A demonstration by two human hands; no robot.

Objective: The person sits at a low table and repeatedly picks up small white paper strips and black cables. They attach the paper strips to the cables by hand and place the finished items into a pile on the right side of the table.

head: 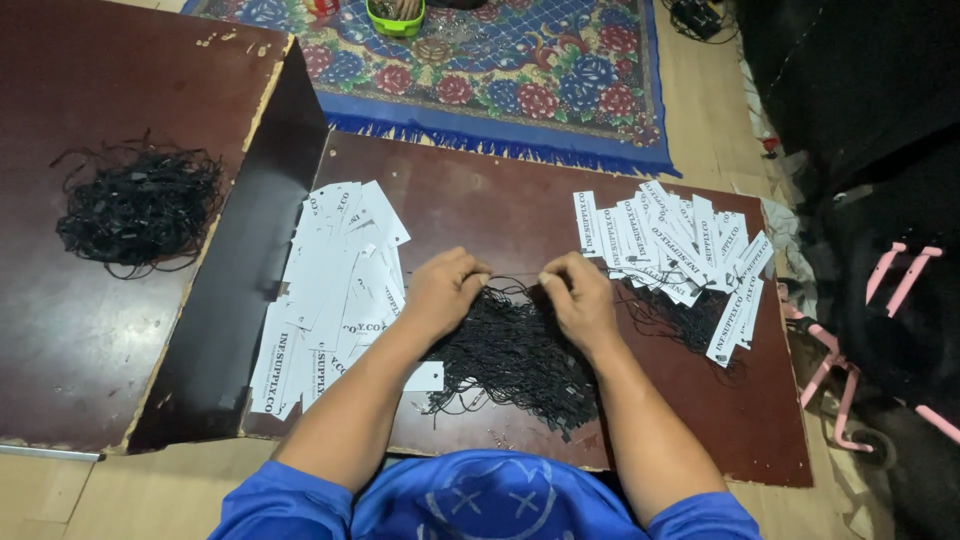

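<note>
Left hand [445,290], right hand [578,298] pinch black string [515,276] taut; tag piles [335,290] flank; board front edge [500,445] near.

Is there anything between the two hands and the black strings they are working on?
Nothing visible stands between them. The left hand and the right hand rest directly over the pile of black strings, and a thin string runs between their fingertips. The white paper tags lie beside the left hand, not in the way.

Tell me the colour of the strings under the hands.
Black strings, clearest in the head view.
</note>
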